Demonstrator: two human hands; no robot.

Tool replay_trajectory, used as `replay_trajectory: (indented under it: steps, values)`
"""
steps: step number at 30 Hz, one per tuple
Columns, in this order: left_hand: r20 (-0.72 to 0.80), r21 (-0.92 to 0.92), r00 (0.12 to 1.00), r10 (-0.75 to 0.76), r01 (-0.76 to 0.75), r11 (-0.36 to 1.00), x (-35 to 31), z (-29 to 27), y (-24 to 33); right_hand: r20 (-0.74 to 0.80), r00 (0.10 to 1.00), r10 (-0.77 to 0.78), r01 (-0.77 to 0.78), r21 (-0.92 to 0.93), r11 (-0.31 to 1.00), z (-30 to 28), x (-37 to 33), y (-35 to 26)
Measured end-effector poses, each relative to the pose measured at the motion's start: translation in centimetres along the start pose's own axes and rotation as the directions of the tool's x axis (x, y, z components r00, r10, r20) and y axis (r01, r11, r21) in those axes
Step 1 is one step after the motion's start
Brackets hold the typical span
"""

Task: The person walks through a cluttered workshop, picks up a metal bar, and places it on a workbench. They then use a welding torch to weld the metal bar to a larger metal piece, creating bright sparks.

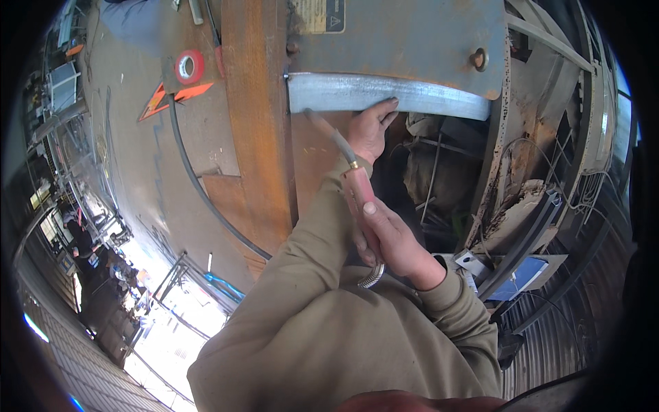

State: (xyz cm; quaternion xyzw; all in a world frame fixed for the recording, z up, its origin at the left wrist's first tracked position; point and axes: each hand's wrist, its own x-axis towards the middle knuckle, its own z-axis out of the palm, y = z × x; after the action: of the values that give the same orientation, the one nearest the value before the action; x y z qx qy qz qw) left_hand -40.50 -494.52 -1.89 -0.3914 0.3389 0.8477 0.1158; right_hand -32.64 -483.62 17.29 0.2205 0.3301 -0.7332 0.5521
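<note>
A welding torch [359, 192] with a red handle and a curved neck is wrapped in my right hand [401, 246], low in front of my chest. The nozzle points up and left, at the lower left edge of a silvery metal strip [425, 97]; whether it touches is hard to tell. My left hand [369, 134] reaches past the torch neck and grips the strip's near edge, fingers bent onto its face. Along its far side, the strip lies against a worn grey metal panel [405, 48]. From the torch's lower end hangs a short metal spring sleeve.
On the left runs a rusty steel beam [254, 130]. Beyond it lie a red tape roll [198, 66], an orange triangular piece [154, 103] and a dark cable [189, 161]. A rusty frame with loose wires stands right, near a blue flat item [523, 276].
</note>
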Motion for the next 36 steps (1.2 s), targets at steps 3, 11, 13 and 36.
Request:
replay_trajectory:
  steps: [3,11,13,36]
  values:
    - [0.0,0.002,0.998,-0.055,0.055,0.998,0.2,-0.1,0.1,0.016,1.0,0.022,-0.021,-0.03,0.999,0.4,0.6,-0.3]
    - [0.007,-0.015,0.997,-0.073,0.073,0.997,0.4,-0.3,-0.1,0.014,1.0,0.023,-0.022,-0.042,0.999,1.1,1.2,-0.4]
    - [0.001,-0.012,0.997,-0.082,0.082,0.997,0.4,-0.2,0.0,-0.004,1.0,0.031,-0.031,-0.042,0.999,1.3,1.2,-0.4]
    - [-0.033,0.007,0.999,-0.031,0.031,0.999,0.3,0.1,0.1,-0.023,0.999,0.03,-0.031,-0.055,0.998,1.7,0.9,-0.4]
